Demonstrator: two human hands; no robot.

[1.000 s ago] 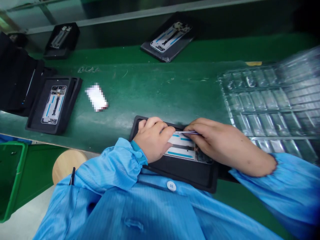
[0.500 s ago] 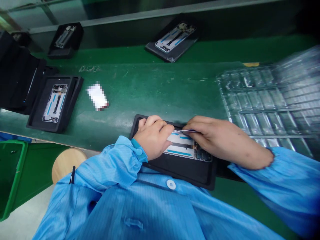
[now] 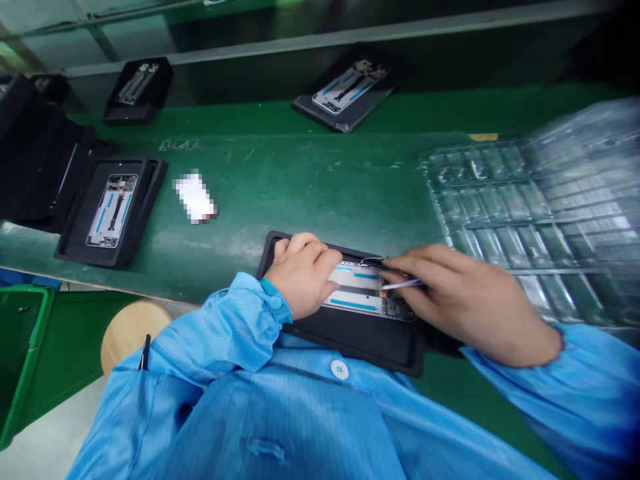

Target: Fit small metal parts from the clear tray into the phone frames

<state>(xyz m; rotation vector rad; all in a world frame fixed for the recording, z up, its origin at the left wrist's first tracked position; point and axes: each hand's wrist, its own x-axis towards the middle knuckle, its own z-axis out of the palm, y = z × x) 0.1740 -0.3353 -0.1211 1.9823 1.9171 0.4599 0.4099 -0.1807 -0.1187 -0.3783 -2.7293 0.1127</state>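
An opened phone (image 3: 356,300) with blue strips and a dark flex cable down its middle lies in a black foam tray (image 3: 350,343). My left hand (image 3: 303,277) is closed over the phone's left end, fingers bent at its far edge and thumb on the inside. At the right end, my right hand (image 3: 455,293) pinches thin pale tweezers (image 3: 406,285), blurred by motion, which point left over the phone. A thin white wire-like line (image 3: 370,259) curves up from the phone's far edge near my right fingertips.
Clear plastic blister trays (image 3: 500,200) lie on the right. At left, another opened phone (image 3: 113,212) rests in a black tray beside stacked black trays (image 3: 35,160). Two more trayed phones sit at the back. A pixelated white item (image 3: 195,197), green bin (image 3: 37,340) and round stool (image 3: 133,333) also show.
My right hand has shifted right and toward me, and the tweezers have swung from the phone's far edge to above its right part. My left hand stays on the phone.
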